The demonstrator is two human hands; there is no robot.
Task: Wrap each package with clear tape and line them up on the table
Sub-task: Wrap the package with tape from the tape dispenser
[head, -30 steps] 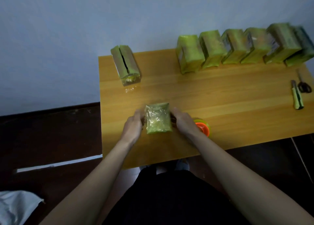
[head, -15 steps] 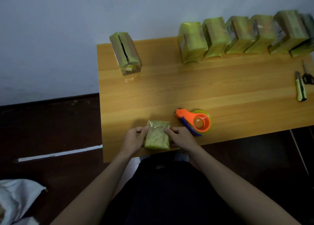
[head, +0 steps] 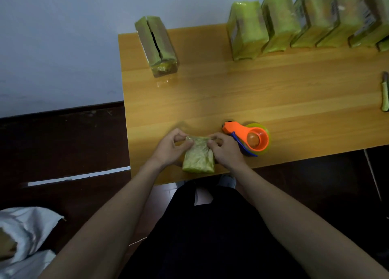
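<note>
While both hands pinch the far top edge of the small green package (head: 199, 156) at the near edge of the wooden table (head: 273, 93), left hand (head: 168, 150) and right hand (head: 226, 150) should fold that loose film flat and tight before reaching for the orange tape dispenser (head: 250, 138) just beside the right hand, so the tape lies without wrinkles.

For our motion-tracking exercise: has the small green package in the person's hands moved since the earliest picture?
Yes. The small green package has come toward the table's near edge, passing from level with the orange tape dispenser to nearer than it.
</note>
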